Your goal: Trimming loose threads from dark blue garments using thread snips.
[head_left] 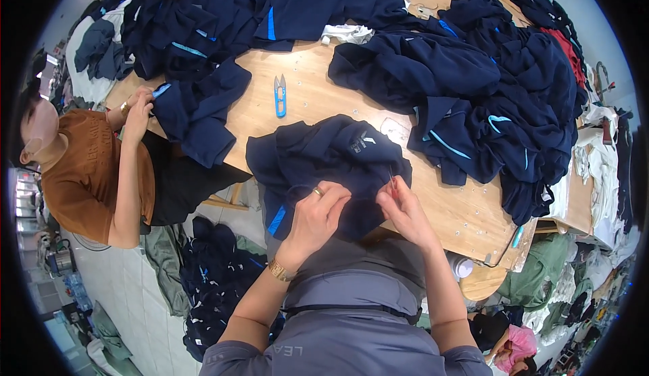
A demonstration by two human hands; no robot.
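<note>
A navy garment (314, 149) with a small white print and a bright blue strip lies bunched at the table's near edge, in front of me. My left hand (316, 219), wearing a ring, is closed in a pinch over its near part. What sits between those fingertips is too small to make out. My right hand (405, 212) is closed too, close to the garment's right side. From its fingers a thin, pointed metal tool (391, 174) sticks up, mostly hidden by the hand. Beyond the garment, blue-handled thread snips (280, 97) lie on the wooden table (304, 72).
Heaps of navy garments (466, 85) cover the table's right and far left. A co-worker in a brown shirt (91, 166) handles a navy garment (203, 109) at the left edge. A white scrap (348, 34) lies at the back. Dark cloth (220, 274) is piled on the floor.
</note>
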